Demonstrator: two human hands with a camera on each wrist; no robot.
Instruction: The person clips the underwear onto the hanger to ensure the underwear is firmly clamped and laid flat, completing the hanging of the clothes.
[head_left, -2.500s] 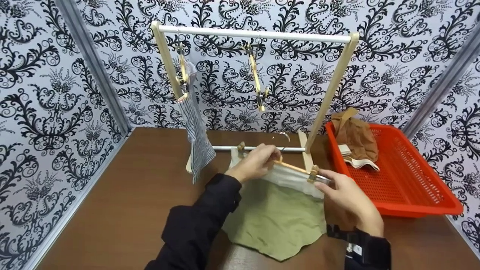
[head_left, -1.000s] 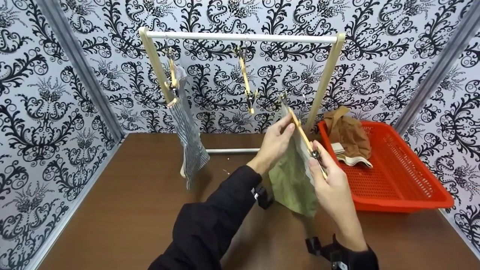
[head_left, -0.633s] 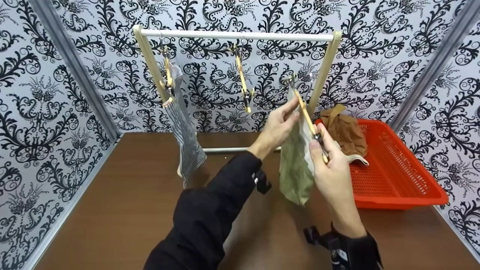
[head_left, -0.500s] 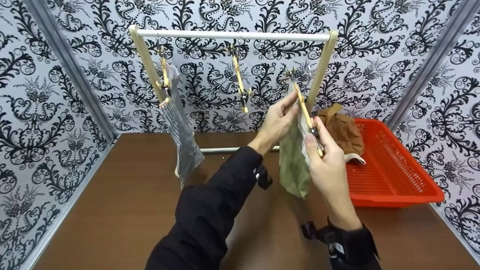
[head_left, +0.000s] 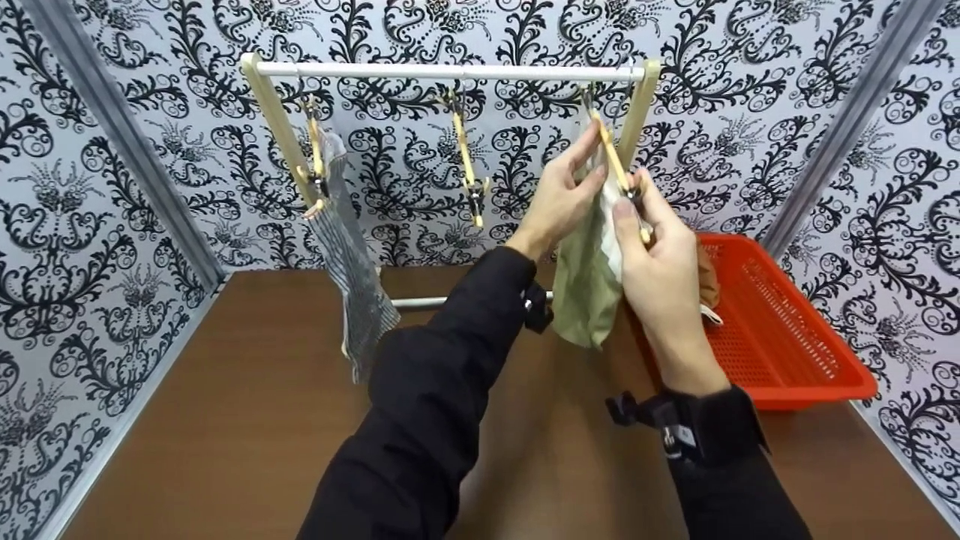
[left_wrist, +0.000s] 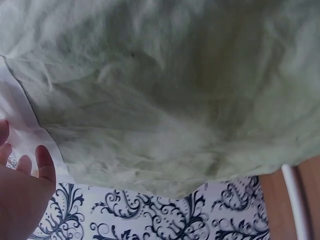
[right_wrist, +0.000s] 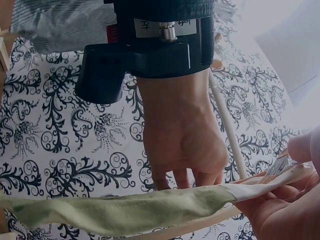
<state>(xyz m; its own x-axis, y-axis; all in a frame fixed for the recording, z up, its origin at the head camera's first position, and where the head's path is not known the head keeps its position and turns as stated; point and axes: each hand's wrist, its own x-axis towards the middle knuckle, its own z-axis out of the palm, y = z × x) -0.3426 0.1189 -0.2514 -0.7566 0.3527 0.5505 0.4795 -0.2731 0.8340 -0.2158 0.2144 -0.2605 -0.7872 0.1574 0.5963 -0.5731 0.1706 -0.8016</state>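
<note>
My right hand (head_left: 660, 251) pinches the near end of a wooden clip hanger (head_left: 612, 154) between thumb and fingers, at its clip. From the hanger hangs a green garment (head_left: 585, 289) with a white waistband (head_left: 611, 240), raised above the table. The hanger's thin hook overlaps the rail's right end in the head view. On the garment's left side, my left hand (head_left: 562, 195) has its fingertips at the hanger bar and waistband. Green cloth (left_wrist: 165, 110) fills most of the left wrist view. Side-on in the right wrist view, the garment (right_wrist: 125, 210) partly hides the left fingertips.
The rack's white rail (head_left: 442, 71) carries a bare clip hanger (head_left: 465, 154) mid-way and another with a striped garment (head_left: 349, 262) at left. A red basket (head_left: 787, 390) with a brown garment (head_left: 706, 277) stands right on the brown table (head_left: 247, 420).
Both hands have lifted the hanger and green garment from the table up toward the rail's right end. The left hand has shifted from the hook area to the hanger's bar and waistband.
</note>
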